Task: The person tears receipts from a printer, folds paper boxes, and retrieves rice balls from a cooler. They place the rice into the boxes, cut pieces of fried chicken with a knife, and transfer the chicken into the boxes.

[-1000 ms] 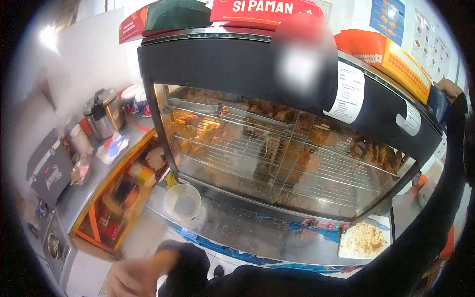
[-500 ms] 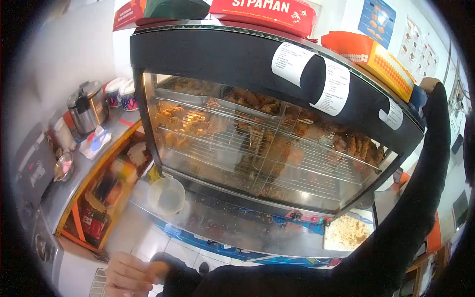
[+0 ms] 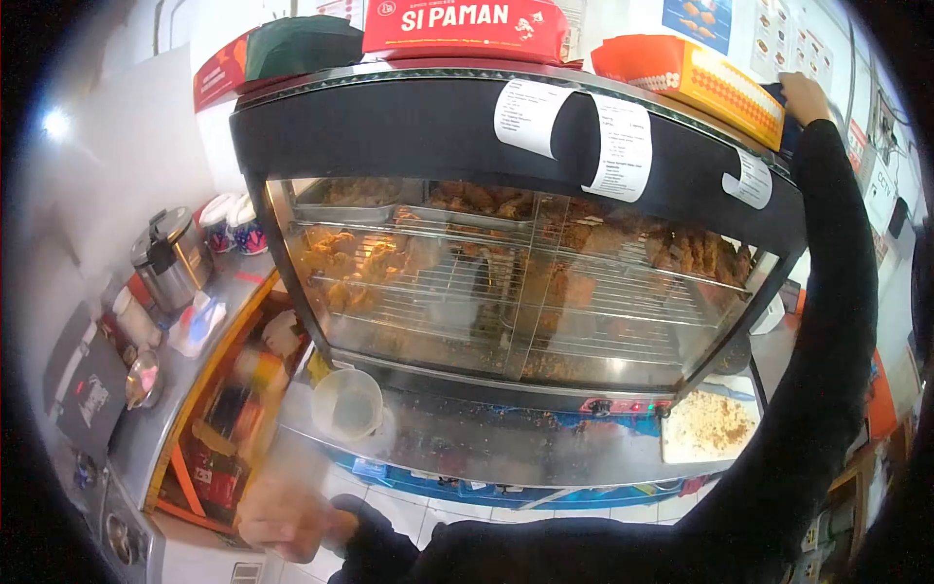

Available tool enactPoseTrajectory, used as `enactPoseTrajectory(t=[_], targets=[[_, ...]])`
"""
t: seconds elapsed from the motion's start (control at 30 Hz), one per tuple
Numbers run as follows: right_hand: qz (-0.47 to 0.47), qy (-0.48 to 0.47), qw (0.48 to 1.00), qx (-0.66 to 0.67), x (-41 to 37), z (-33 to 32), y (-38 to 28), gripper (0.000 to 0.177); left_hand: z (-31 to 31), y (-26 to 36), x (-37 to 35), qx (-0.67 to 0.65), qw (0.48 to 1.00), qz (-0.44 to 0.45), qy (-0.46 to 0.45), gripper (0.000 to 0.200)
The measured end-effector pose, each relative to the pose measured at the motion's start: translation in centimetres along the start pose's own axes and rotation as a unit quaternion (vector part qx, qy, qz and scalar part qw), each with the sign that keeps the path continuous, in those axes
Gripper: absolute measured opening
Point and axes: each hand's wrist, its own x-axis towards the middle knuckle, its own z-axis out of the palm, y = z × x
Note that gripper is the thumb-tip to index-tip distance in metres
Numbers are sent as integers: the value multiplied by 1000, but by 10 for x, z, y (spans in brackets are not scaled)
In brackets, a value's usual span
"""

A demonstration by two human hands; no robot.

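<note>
My left hand (image 3: 287,516) is low in front of me, left of centre, near the clear plastic tub (image 3: 348,404) on the steel counter. Motion smears its fingers, so what it holds, if anything, does not show. My right arm reaches up along the right side of the glass food warmer (image 3: 516,146). At the warmer's top right corner, my right hand (image 3: 806,99) has its fingers closed over a dark blue thing (image 3: 773,97) beside the yellow-orange box (image 3: 735,92). Fried pieces of food (image 3: 355,263) lie on the racks behind the glass.
Paper slips (image 3: 623,146) hang on the warmer's front. A red box (image 3: 467,29) stands on top. A white board with crumbs (image 3: 705,425) lies at the right. Along the left counter (image 3: 243,292) stand a steel pot (image 3: 170,258) and a metal bowl (image 3: 143,378).
The view has shifted, so the warmer sits lower and further left. My right hand shows more fully, over the dark blue thing. My left hand has moved slightly right and stays blurred.
</note>
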Motion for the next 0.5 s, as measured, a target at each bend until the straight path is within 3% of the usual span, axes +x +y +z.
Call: enactPoseTrajectory(t=[0.03, 0.07, 0.13, 0.17, 0.2, 0.23, 0.33, 0.4, 0.43, 0.5], targets=[[-166, 67, 982, -56, 0, 3, 2, 11, 2, -3, -1, -3, 1000, -3, -1, 14], [-327, 131, 930, -108, 1, 7, 4, 10, 4, -6, -1, -5, 999, 6, 34, 11], [-423, 213, 862, -180, 16, 7, 10, 10, 3, -10, -5, -11, 998, 10, 65, 9], [-413, 138, 889, -141, 21, 5, 13, 7, 2, -12, -8, -13, 998, -10, 62, 10], [-380, 62, 903, -190, 32, -1, 19, 13, 0, -14, -11, -17, 998, -31, 59, 11], [-378, 57, 904, -191, 29, -11, 26, 13, -1, -15, -13, -21, 998, -33, 56, 11], [-243, 373, 894, -57, -3, -74, 8, 22, -9, -16, -26, 59, 998, -30, 11, 14], [-113, 487, 866, -14, -30, -125, -28, 12, -21, -21, -43, 6, 988, -94, 126, 14], [-140, 542, 827, 47, -42, -150, -42, 9, -29, -29, -49, 3, 988, -93, 127, 14], [-207, 633, 734, 137, -74, -197, -77, 8, -41, -42, -60, 219, 952, -109, 185, 19]])
